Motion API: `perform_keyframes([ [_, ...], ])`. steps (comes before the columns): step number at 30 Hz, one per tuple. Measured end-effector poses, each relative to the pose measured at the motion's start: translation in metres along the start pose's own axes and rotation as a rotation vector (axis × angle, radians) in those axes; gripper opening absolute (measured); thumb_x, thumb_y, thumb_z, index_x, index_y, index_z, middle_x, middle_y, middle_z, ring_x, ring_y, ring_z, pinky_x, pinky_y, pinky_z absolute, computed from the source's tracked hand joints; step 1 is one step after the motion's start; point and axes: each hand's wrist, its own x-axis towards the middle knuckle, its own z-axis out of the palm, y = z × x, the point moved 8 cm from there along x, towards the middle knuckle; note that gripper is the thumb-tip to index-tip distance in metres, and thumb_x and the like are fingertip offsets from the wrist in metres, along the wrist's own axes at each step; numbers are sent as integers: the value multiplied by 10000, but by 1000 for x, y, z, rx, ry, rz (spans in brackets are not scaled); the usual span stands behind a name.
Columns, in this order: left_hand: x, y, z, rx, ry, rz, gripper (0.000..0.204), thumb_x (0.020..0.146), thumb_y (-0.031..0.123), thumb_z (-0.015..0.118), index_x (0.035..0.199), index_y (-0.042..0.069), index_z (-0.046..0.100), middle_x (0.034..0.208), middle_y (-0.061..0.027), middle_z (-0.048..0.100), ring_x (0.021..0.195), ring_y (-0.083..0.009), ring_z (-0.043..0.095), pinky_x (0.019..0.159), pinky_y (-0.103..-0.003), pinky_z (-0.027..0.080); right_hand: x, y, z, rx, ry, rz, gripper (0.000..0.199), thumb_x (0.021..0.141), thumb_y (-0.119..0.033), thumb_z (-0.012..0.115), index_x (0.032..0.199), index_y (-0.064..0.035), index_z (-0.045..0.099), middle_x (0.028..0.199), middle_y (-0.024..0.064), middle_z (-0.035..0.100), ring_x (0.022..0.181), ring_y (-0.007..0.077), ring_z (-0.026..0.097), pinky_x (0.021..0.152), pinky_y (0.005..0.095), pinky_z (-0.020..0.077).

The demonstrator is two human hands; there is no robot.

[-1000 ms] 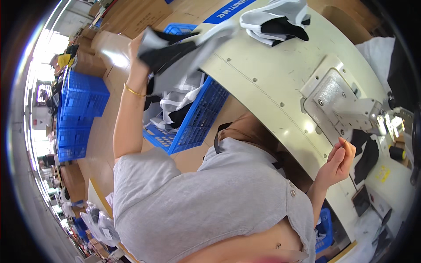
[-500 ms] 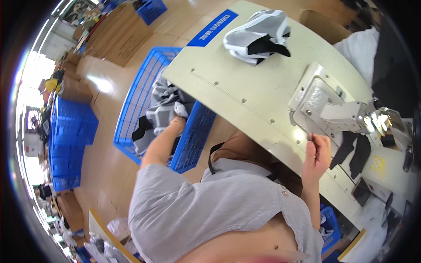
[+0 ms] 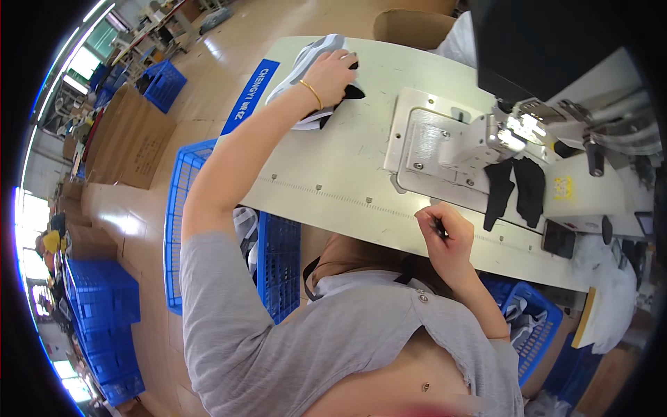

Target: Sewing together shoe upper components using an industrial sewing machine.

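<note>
The left hand has moved from the blue crate up to the table, now closed on the soft, light garment pile; take it by a bunched fold. The right hand pinches a small dark tool

We look down from a single head-worn fisheye camera, set high above the person's own shoulders and chest, which fill the lower middle of the view. The lens faces steeply downward and forward, over the pale work surface that slants across the centre. The sewing machine sits on it at right, fairly near us, and a blue crate stands on the floor below the surface's near edge. Straight edges curve toward the dark round rim. At far left the workshop floor with stacked blue crates and cardboard boxes recedes, small and bent.
</note>
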Motion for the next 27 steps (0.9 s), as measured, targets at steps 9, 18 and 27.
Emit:
perform_keyframes([
  [9, 43, 57, -163, -196, 47, -184, 103, 831, 82, 572, 930, 55, 563, 743, -150, 622, 632, -318, 610, 558, -418, 479, 9, 7, -53, 192, 259, -106, 227, 825, -2, 673, 1030, 10, 578, 1067, 143, 615, 836, 160, 591, 621, 258, 436],
  [18, 21, 167, -135, -556, -70, -147, 109, 826, 62, 654, 903, 33, 583, 657, -125, 580, 526, -303, 585, 485, -385, 435, 8, 38, -26, 172, 238, 194, 310, 792, 7, 663, 1096, 4, 601, 925, 107, 667, 857, 211, 647, 804, 313, 504],
  [27, -7, 192, -28, -2104, -859, -620, 196, 941, 134, 621, 1086, 3, 609, 866, 11, 662, 748, -4, 583, 604, -162, 444, -34, 87, -35, 553, -85, 527, 201, 863, -59, 704, 1050, 9, 674, 880, 2, 678, 796, 47, 592, 722, 210, 484],
])
